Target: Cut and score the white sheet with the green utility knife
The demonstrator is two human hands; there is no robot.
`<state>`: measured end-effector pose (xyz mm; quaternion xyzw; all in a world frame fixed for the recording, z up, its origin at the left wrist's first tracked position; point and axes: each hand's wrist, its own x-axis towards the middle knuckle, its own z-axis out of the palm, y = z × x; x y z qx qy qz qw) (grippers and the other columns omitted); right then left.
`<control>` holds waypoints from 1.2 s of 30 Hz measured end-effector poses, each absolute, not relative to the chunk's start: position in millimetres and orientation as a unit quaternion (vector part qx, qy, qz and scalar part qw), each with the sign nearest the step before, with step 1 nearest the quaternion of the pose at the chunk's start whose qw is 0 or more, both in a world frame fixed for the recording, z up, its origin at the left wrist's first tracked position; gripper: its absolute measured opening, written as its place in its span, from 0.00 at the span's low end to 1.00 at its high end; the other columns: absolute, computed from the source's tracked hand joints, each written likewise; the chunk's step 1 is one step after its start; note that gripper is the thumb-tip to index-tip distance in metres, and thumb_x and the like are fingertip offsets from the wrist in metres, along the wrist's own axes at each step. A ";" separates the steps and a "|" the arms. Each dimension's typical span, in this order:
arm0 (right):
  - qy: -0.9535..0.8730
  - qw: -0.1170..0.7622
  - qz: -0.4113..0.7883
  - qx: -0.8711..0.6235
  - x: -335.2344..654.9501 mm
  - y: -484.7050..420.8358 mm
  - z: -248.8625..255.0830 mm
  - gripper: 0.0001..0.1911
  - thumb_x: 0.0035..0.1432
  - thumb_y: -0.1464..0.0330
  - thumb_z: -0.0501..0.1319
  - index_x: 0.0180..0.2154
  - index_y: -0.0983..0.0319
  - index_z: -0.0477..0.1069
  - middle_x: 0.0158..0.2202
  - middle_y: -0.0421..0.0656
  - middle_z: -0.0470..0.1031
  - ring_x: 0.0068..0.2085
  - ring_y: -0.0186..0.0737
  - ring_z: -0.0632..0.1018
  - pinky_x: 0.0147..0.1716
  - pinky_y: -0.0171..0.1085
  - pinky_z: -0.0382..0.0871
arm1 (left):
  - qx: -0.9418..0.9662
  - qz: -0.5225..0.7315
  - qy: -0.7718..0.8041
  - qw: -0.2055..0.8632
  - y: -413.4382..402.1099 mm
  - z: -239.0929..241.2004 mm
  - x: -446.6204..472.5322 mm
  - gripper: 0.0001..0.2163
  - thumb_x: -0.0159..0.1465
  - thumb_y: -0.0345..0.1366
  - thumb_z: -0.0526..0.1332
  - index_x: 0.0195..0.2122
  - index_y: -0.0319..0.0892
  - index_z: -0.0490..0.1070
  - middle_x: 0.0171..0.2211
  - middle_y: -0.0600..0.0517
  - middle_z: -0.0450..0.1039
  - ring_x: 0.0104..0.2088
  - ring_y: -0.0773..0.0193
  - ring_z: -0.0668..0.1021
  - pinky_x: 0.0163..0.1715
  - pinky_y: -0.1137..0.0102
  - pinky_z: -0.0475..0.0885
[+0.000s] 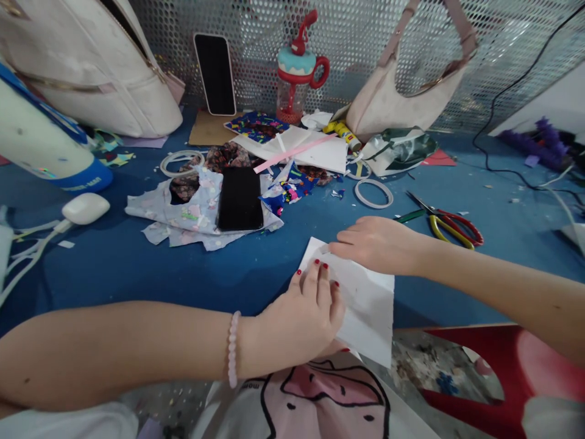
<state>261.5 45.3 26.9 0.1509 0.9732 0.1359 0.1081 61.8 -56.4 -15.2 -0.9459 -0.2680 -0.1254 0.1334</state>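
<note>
A white sheet of paper [368,308] lies at the near edge of the blue table [137,268], partly hanging over it. My left hand [304,314], with a bead bracelet at the wrist, presses the sheet's left side with fingers together and flat. My right hand [377,244] rests on the sheet's top edge, fingers stretched out toward the upper left corner. Neither hand grips anything else.
Scissors [450,224] with red and yellow handles lie right of my right hand. A black phone [240,198] lies on fabric scraps [192,213]. Another phone [214,73] leans on the mesh wall, beside a cup [297,76], bags, tape rings [373,192] and a glue stick [345,134]. A red stool [493,366] is below right.
</note>
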 end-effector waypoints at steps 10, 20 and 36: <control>0.967 0.149 0.141 0.148 266.1 49.9 29.5 0.08 0.62 0.75 0.52 0.33 0.62 0.67 0.25 0.40 0.68 0.25 0.39 0.69 0.25 0.38 0.45 | -0.947 -0.115 -0.269 0.134 -56.7 -15.3 60.8 0.31 0.65 0.54 0.54 0.51 0.25 0.67 0.51 0.23 0.68 0.53 0.35 0.73 0.42 0.54 0.75; 0.962 0.164 0.164 0.141 276.9 56.9 31.4 0.11 0.65 0.75 0.49 0.38 0.62 0.69 0.27 0.42 0.70 0.26 0.37 0.67 0.29 0.39 0.49 | -0.943 -0.128 -0.269 0.146 -56.0 -16.1 62.1 0.30 0.64 0.54 0.55 0.49 0.26 0.69 0.50 0.25 0.70 0.52 0.37 0.74 0.41 0.54 0.76; 0.961 0.062 0.208 0.173 296.1 62.4 35.9 0.13 0.60 0.78 0.49 0.33 0.61 0.70 0.22 0.39 0.66 0.24 0.36 0.65 0.27 0.37 0.47 | -0.945 -0.123 -0.265 0.150 -56.6 -15.8 62.4 0.31 0.62 0.55 0.57 0.49 0.26 0.70 0.50 0.24 0.70 0.52 0.35 0.74 0.40 0.54 0.76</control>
